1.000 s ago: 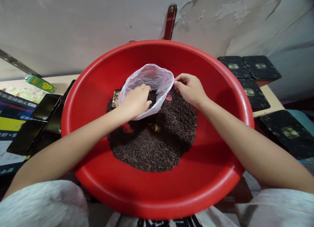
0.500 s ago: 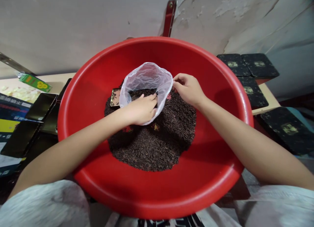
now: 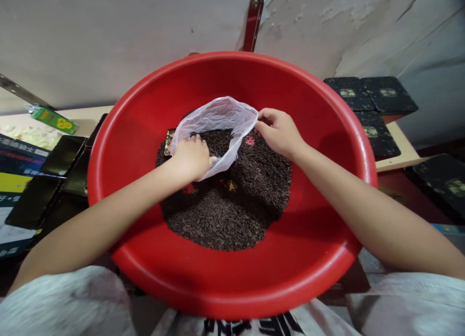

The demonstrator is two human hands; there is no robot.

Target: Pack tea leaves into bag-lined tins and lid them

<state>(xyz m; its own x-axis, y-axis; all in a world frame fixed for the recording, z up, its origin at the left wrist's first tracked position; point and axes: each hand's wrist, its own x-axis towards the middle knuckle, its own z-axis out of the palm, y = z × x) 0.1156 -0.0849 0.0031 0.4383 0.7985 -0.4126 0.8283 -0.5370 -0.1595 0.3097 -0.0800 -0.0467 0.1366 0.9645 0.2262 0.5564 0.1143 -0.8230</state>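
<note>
A clear plastic bag [image 3: 227, 108] stands wide-mouthed, holding dark dried leaves [image 3: 217, 141] that look like loose tea. It sits in a large red basin [image 3: 232, 287], over a spread heap of the same leaves [image 3: 221, 224]. My left hand [image 3: 194, 157] reaches into the bag's near left side, its fingers extended on the leaves there. With thumb and fingers, my right hand [image 3: 278, 130] pinches the bag's right rim. Beside the bag's left side shows the patterned edge of a tin [image 3: 168, 142], mostly hidden. Small red and yellow patches show among the loose leaves.
Black tins with pale labels [image 3: 379, 132] stand on a shelf at right, and another black tin [image 3: 445, 181] lies lower. Several dark glossy trays or lids [image 3: 32, 203] lie at left near a green packet [image 3: 54, 119]. A wall rises behind the basin.
My left hand has moved left inside the bag, from its right side to its left. The bag's mouth has lowered and widened leftward. My right hand keeps its pinch on the rim.
</note>
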